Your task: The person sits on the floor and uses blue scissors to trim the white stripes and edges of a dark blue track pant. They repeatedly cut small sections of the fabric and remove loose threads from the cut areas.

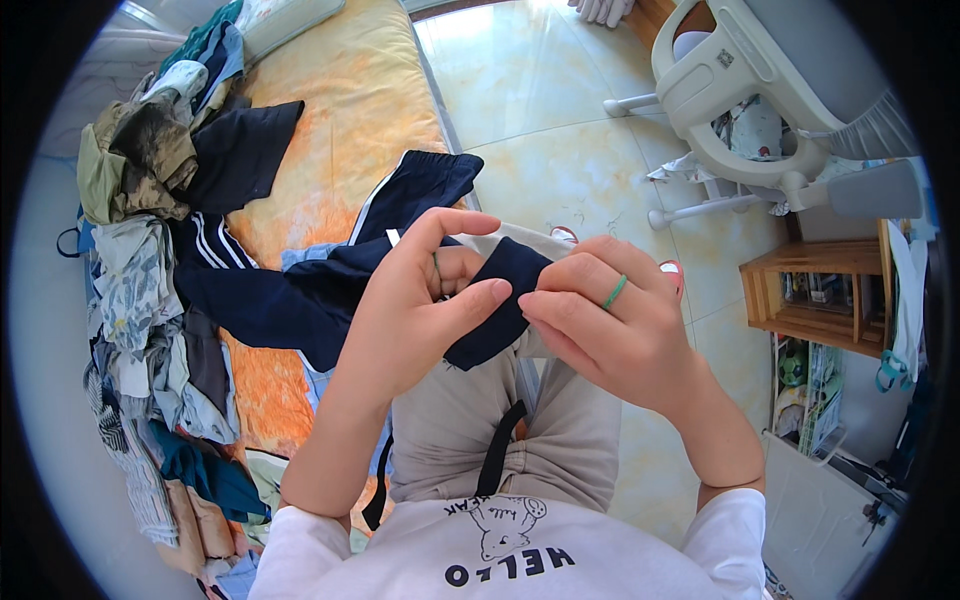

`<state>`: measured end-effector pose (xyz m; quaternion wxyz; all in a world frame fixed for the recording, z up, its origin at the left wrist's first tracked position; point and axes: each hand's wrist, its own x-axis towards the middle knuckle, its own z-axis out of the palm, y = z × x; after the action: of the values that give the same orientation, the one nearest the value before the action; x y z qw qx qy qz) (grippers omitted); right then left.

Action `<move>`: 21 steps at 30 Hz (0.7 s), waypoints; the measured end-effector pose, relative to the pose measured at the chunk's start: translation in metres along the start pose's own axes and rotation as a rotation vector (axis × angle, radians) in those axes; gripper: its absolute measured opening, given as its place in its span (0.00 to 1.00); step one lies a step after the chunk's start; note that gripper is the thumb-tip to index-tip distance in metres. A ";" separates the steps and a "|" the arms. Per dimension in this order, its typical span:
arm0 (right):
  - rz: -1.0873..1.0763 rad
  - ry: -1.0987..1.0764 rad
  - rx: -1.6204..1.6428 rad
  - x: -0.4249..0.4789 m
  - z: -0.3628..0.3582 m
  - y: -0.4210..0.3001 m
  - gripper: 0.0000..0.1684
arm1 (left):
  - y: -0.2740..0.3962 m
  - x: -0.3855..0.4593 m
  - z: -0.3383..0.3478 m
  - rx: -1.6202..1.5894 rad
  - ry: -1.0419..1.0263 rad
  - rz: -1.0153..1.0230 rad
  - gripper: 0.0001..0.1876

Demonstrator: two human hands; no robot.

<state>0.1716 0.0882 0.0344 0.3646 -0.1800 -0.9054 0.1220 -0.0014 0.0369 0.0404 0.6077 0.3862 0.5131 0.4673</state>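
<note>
Over my lap, my right hand pinches the right edge of a small dark navy cloth piece between thumb and fingers. My left hand is at the cloth's left side, its thumb on or just over the cloth and its index finger raised and curved; whether it grips the cloth is unclear. Left of my left hand, navy trousers with white side stripes lie bunched on the bed. Their elastic waistband end points towards the bed's edge. Whether the small piece joins them is hidden behind my left hand.
Piled clothes line the bed's left side, with black shorts beside them. An orange and yellow sheet covers the bed. Right of the tiled floor stand a white plastic-framed chair and a wooden shelf. Black straps hang at my lap.
</note>
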 end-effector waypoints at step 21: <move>0.264 -0.152 0.302 -0.006 0.002 0.003 0.10 | -0.004 0.007 0.007 0.155 -0.057 -0.003 0.14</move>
<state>0.1745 0.0880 0.0282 0.2992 -0.2307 -0.8701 0.3164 0.0066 0.0427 0.0359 0.5911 0.4444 0.5306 0.4141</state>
